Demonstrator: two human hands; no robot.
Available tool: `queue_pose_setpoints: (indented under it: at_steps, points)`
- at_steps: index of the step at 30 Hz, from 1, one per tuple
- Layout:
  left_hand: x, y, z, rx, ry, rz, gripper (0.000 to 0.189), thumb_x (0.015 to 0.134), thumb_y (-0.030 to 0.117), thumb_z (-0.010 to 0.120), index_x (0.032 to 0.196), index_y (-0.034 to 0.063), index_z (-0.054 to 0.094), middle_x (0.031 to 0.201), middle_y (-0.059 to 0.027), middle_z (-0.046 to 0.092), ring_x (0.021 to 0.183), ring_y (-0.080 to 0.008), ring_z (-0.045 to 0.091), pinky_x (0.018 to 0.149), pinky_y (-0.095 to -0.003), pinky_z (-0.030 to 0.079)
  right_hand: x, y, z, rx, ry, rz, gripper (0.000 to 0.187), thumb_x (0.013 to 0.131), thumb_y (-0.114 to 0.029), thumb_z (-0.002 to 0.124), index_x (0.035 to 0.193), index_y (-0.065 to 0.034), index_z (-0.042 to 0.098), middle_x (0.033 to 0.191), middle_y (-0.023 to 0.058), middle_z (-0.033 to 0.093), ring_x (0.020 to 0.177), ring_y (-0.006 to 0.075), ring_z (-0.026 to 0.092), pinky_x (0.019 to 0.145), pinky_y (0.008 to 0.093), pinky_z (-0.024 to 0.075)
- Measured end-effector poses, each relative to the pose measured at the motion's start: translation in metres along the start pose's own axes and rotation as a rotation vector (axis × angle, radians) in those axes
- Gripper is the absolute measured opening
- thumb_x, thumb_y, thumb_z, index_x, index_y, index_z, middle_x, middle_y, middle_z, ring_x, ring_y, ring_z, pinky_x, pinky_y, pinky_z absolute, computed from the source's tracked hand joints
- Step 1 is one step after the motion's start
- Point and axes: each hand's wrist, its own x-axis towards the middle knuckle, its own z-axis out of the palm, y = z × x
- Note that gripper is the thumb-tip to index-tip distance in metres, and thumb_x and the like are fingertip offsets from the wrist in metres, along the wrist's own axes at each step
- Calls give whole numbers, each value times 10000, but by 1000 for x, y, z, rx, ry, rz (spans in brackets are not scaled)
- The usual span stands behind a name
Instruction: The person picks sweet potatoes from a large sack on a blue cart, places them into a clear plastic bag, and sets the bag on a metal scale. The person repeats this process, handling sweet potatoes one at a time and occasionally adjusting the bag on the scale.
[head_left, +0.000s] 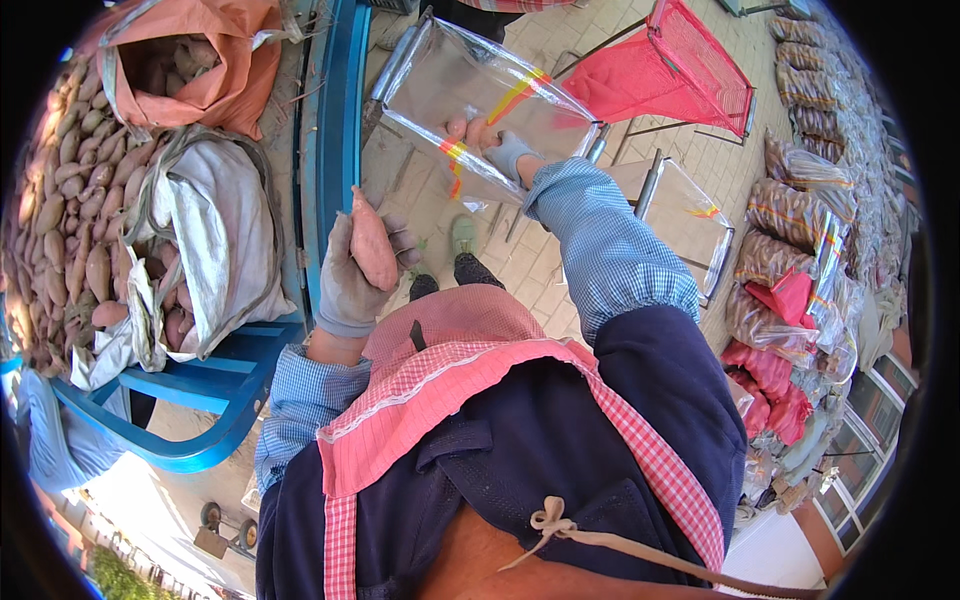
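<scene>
My left hand (343, 281), in a dirty pale work glove, holds one pink-skinned sweet potato (372, 244) in front of the blue rail. My right hand (510, 152), gloved too, reaches into a clear plastic bag (442, 82) stretched open on a metal frame. Inside that bag lie a few sweet potatoes (477, 132), right at my right fingertips. Whether those fingers grip one cannot be made out.
On the left, a blue metal cart (336, 97) carries heaped sweet potatoes (97, 202), an orange sack (244, 75) and a white sack (217, 225). A red mesh bag (637, 75) and another clear bag (675, 217) hang on frames. Filled bags (787, 214) line the right.
</scene>
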Motion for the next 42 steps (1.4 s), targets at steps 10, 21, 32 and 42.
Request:
queue_pose_setpoints:
  at_steps: [10, 21, 32, 42]
  points:
    - [11, 3, 12, 50, 16, 133, 505, 977, 519, 432, 1231, 96, 539, 919, -120, 659, 724, -260, 644, 609, -386, 543, -45, 25, -3, 832, 38, -442, 412, 895, -104, 590, 1286, 10, 529, 1175, 89, 606, 994, 147, 577, 838, 270, 483]
    - [-87, 71, -29, 194, 210, 826, 546, 915, 397, 615, 1314, 48, 483, 1055, -110, 625, 805, -193, 619, 631, -298, 524, -137, -69, 14, 450, -249, -846, 325, 920, -57, 567, 1232, 35, 554, 1107, 118, 626, 1022, 166, 597, 908, 270, 463]
    - [-82, 133, -112, 805, 687, 768, 552, 776, 324, 724, 1186, -18, 585, 1044, -186, 593, 970, -311, 591, 842, -395, 491, -164, -346, 101, 323, -774, -1032, 302, 928, -60, 556, 1220, 7, 585, 1087, 57, 628, 987, 123, 573, 870, 250, 461]
    - [-112, 125, -105, 1067, 543, 714, 634, 741, 328, 706, 1288, 44, 558, 1394, -260, 407, 1278, -416, 422, 1069, -420, 343, -175, -482, 318, -1176, -558, -1761, 398, 829, -131, 612, 1216, -50, 565, 1234, 189, 554, 1079, 333, 612, 866, 420, 508]
